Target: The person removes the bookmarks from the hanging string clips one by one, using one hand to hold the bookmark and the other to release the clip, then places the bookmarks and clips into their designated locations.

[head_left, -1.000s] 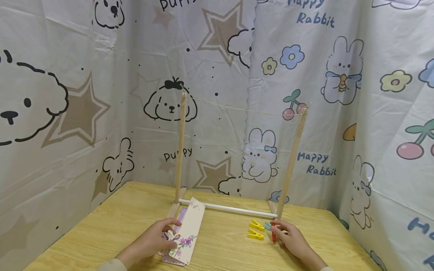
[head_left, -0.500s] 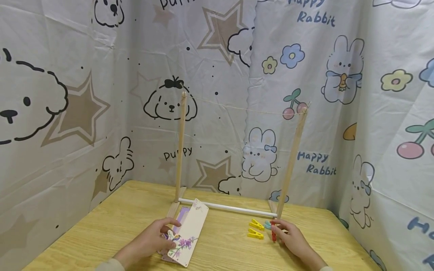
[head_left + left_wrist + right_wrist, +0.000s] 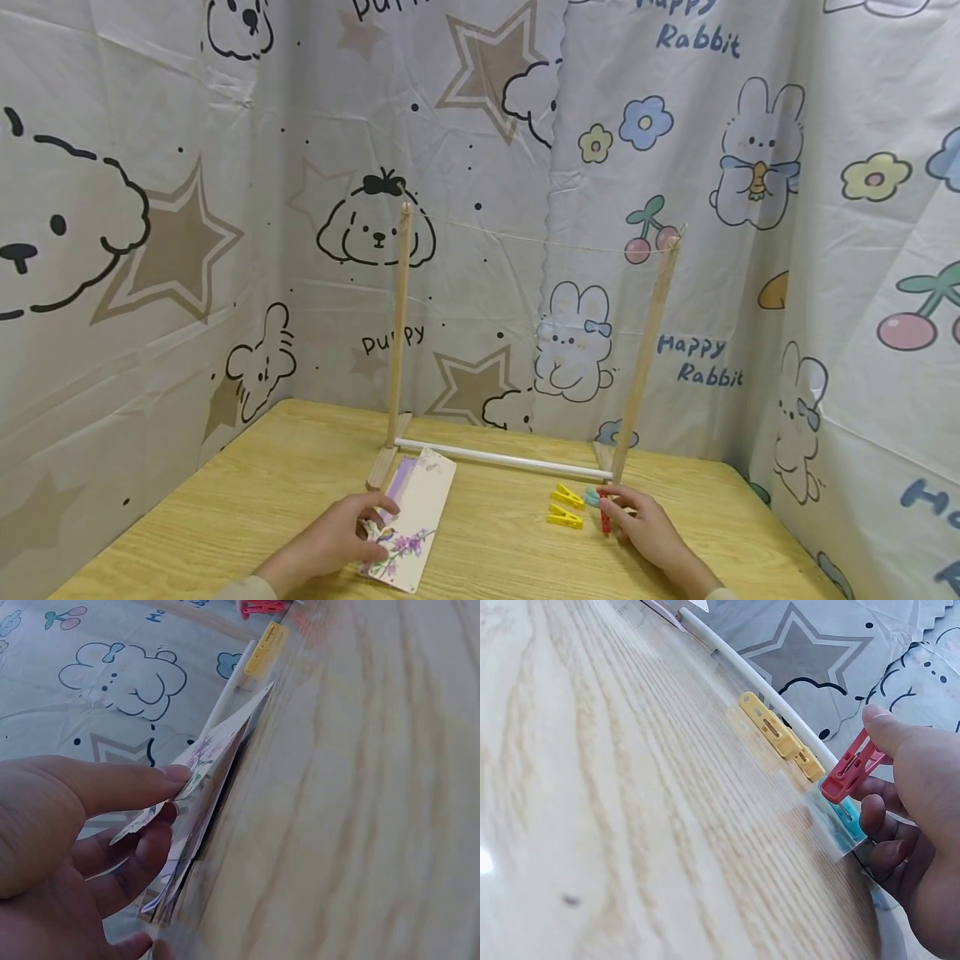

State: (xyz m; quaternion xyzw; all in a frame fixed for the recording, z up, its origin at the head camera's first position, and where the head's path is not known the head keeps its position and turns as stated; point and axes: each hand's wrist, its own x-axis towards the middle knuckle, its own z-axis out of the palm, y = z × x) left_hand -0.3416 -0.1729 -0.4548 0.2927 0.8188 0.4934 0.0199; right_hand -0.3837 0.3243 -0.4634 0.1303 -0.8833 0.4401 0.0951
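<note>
My left hand point(image 3: 330, 529) pinches the near left side of a cream card with purple flowers and a bird point(image 3: 420, 517), thumb on top in the left wrist view. That edge is tilted up off the cards below. A lilac card point(image 3: 402, 479) shows from under its left side. On the right, my right hand point(image 3: 648, 525) pinches a red clothespin point(image 3: 846, 774) between thumb and finger, held just above the table. A teal clothespin point(image 3: 847, 817) lies close beside it. Two yellow clothespins point(image 3: 566, 517) lie to its left.
Behind the cards and clothespins stands a frame with two wooden posts point(image 3: 400, 333), a white bar point(image 3: 502, 459) low between them and a thin string point(image 3: 525, 238) across the top. Printed curtains point(image 3: 480, 317) close in the wood-grain table point(image 3: 247, 500) at the back and sides.
The cream card's far end first swung slightly right, then came back left and lower, lying closer over the lilac card. The left hand has shifted slightly; the right hand has stayed put.
</note>
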